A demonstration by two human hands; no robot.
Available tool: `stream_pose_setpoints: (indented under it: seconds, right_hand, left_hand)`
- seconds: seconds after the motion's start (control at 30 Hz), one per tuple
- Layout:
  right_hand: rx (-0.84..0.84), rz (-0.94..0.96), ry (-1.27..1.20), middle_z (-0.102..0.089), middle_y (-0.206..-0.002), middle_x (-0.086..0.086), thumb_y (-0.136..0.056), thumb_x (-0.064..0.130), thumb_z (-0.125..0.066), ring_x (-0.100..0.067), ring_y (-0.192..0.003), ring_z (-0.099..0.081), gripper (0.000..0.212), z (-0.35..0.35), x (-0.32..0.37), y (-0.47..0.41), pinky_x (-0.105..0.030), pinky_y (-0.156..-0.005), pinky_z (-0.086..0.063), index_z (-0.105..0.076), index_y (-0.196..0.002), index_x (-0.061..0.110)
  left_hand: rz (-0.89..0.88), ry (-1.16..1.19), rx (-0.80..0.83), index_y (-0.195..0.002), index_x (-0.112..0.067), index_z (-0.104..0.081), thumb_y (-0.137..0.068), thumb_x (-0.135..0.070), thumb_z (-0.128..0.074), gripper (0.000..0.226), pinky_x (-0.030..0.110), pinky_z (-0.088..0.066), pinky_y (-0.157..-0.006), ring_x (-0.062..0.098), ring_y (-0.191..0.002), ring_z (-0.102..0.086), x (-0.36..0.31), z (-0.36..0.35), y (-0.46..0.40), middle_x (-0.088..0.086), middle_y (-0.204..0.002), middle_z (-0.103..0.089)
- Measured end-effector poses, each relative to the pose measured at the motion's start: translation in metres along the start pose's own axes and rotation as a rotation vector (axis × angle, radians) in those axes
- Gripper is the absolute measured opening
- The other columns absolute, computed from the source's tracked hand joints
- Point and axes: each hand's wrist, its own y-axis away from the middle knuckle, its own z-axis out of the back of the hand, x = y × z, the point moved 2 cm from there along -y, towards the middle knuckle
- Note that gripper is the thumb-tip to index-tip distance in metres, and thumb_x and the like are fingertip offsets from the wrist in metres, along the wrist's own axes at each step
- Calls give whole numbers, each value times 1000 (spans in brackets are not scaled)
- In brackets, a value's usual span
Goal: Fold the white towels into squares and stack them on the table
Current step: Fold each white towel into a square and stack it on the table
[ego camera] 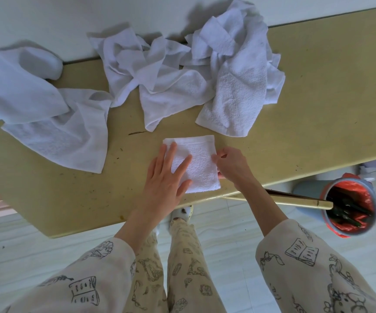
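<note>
A folded white towel point(199, 161) lies as a small square near the front edge of the yellow table point(318, 109). My left hand point(164, 179) presses flat on its left half with straight, spread fingers. My right hand point(230, 164) pinches the square's right edge with curled fingers. Several unfolded white towels lie crumpled behind: a heap point(234, 71) at the back centre and right, another spread towel point(47, 114) at the left.
The table's front edge runs diagonally just below the hands. A bin with a red liner point(349, 206) stands on the floor at the right, with a stick point(295, 199) reaching into it. A wall runs behind the table.
</note>
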Motion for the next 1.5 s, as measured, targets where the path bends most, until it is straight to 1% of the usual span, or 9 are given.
stream_pose_setpoints:
  seconds: [0.27, 0.57, 0.73, 0.83, 0.93, 1.03, 1.23, 1.37, 1.5]
  right_hand:
    - [62, 23, 55, -61, -104, -31, -88, 12, -46, -43, -96, -61, 32, 3, 0, -1, -58, -84, -50, -52, -104, -15]
    - [90, 61, 119, -59, -105, -16, -94, 13, -39, -35, -100, -58, 18, 5, -1, 0, -52, -88, -49, -52, -100, 1]
    - [71, 87, 60, -59, -97, -6, -94, 22, -48, -29, -98, -60, 10, 5, -4, 4, -49, -87, -51, -50, -95, 12]
    - [94, 125, 54, -57, -89, 5, -88, 27, -61, -22, -97, -60, 21, 6, -7, 11, -44, -87, -52, -50, -102, 15]
    - [117, 81, 48, -58, -90, 5, -84, 15, -65, -21, -97, -61, 23, 7, -15, 13, -43, -87, -53, -51, -102, 16]
    - [96, 54, 42, -56, -90, 3, -83, 4, -58, -23, -97, -61, 22, 10, -19, 13, -45, -87, -53, -51, -101, 15]
    - [82, 102, 78, -47, -82, 9, -87, 2, -52, -20, -93, -53, 20, 9, -19, 17, -44, -91, -50, -51, -104, 11]
    - [89, 127, 103, -46, -82, 8, -88, 2, -49, -19, -89, -50, 20, 10, -18, 19, -30, -80, -45, -51, -106, 10]
    - [76, 146, 111, -49, -94, -2, -89, 1, -47, -17, -88, -47, 24, 8, -21, 21, -24, -74, -34, -52, -111, 6]
  left_hand:
    - [-4, -7, 16, -138, -23, -38, -87, -40, -48, 55, 46, -29, -106, 37, -139, -20, -1, -2, -1, 20, -151, -21]
    - [-9, -50, 28, -141, -23, -32, -88, -46, -43, 59, 51, -29, -107, 34, -141, -15, -5, -9, -2, 22, -152, -18]
    - [11, -69, 52, -142, -25, -27, -90, -52, -29, 59, 51, -29, -107, 32, -142, -15, -6, -11, -1, 21, -152, -16]
    - [16, -80, 63, -143, -26, -26, -89, -52, -30, 60, 52, -27, -107, 32, -142, -12, -6, -11, -1, 21, -153, -15]
    - [18, -64, 64, -142, -26, -27, -87, -50, -39, 61, 53, -24, -108, 31, -142, -9, -6, -11, -2, 20, -153, -15]
    - [18, -51, 65, -142, -27, -24, -87, -49, -41, 62, 53, -22, -109, 30, -141, -7, -6, -13, -2, 20, -153, -14]
    - [15, -45, 65, -143, -26, -27, -89, -47, -40, 59, 51, -21, -109, 29, -142, -8, -4, -13, -1, 19, -154, -12]
    - [18, -43, 64, -142, -26, -29, -93, -45, -27, 53, 52, -25, -107, 30, -141, -16, -4, -11, -1, 18, -153, -16]
    - [27, 5, 78, -144, -28, -22, -95, -40, -17, 50, 52, -19, -110, 28, -143, -9, -4, -11, -1, 15, -155, -11]
